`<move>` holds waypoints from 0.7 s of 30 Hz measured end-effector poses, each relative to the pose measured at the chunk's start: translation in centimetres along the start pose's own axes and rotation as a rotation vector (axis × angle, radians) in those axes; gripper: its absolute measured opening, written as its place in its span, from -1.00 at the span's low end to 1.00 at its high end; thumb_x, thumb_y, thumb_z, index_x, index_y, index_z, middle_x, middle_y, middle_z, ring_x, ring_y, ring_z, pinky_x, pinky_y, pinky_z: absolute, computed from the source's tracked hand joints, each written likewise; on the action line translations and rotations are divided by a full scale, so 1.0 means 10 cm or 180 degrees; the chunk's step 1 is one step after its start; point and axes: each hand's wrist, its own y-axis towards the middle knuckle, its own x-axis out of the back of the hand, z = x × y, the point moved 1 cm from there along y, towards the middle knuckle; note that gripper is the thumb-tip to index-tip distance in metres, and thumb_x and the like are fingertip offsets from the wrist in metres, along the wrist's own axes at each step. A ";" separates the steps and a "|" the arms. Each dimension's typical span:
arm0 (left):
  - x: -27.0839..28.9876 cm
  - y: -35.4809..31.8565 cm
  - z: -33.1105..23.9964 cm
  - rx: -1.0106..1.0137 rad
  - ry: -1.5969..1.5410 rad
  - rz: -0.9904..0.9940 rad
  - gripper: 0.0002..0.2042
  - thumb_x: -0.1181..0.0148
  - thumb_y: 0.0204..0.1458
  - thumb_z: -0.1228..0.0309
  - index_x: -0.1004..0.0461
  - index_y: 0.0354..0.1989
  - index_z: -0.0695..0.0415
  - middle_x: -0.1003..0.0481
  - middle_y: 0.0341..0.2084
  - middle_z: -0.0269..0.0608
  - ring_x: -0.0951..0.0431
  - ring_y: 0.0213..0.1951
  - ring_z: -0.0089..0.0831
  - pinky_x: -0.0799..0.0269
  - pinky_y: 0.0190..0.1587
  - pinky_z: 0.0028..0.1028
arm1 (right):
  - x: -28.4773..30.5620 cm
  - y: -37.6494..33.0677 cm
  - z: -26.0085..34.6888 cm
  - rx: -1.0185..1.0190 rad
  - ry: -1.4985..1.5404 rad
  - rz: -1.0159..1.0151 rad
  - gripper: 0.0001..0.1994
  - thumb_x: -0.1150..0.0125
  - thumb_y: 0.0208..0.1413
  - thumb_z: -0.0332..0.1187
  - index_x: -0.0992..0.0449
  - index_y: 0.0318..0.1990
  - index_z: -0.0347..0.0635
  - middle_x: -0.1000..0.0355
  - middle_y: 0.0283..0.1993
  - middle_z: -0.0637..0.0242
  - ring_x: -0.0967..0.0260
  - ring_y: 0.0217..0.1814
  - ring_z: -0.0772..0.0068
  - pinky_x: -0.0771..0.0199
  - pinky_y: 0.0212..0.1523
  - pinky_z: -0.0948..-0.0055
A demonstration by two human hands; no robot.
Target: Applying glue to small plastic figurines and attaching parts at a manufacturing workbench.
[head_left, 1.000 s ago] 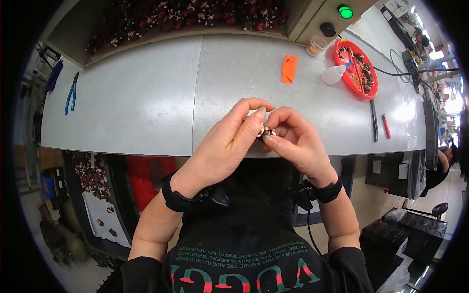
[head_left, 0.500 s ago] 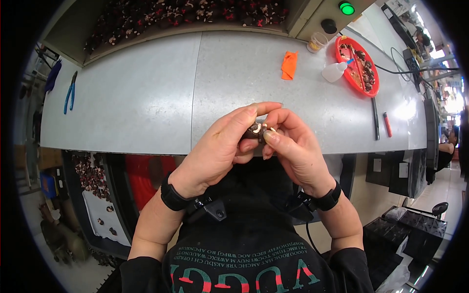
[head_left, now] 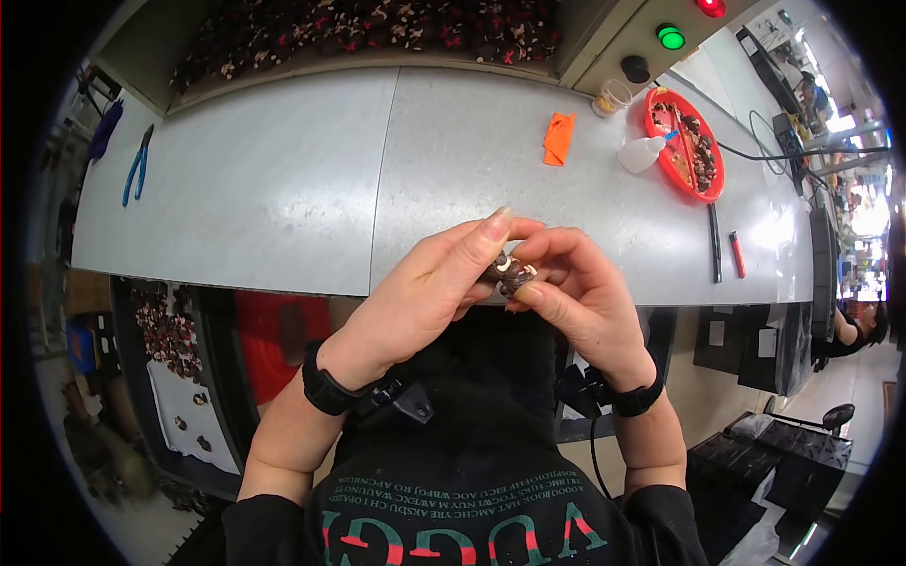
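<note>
Close to the table's front edge, a small dark brown and cream figure is pinched between my two hands. Its exact kind is too small to make out. My left hand holds its left side, with the thumb on top and the fingers curled behind and below. My right hand grips its right side between thumb and bent index finger. Fingers hide part of the figure. Both wrists wear black bands.
A bin of dark figures spans the back. Further right are an orange cloth, white squeeze bottle, clear cup and red tray. Blue-handled pliers lie left. A drawer with similar pieces is below left.
The figure has turned in my fingers and shows more of its brown and cream parts. My right thumb has moved lower on it. The whole view has shifted slightly.
</note>
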 end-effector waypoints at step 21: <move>0.06 -0.02 0.07 0.0023 -0.0161 0.0335 -0.54 0.22 0.30 0.08 -0.30 0.18 0.17 -0.21 -0.61 -0.52 -0.14 -0.58 -0.75 -0.07 -0.53 -0.69 | -0.01 0.02 -0.05 0.1092 -0.1401 -0.0079 -0.71 -0.30 0.02 -0.52 -0.37 -0.12 -0.26 -0.40 -0.17 0.27 -0.44 -0.15 0.47 -0.50 -0.14 0.50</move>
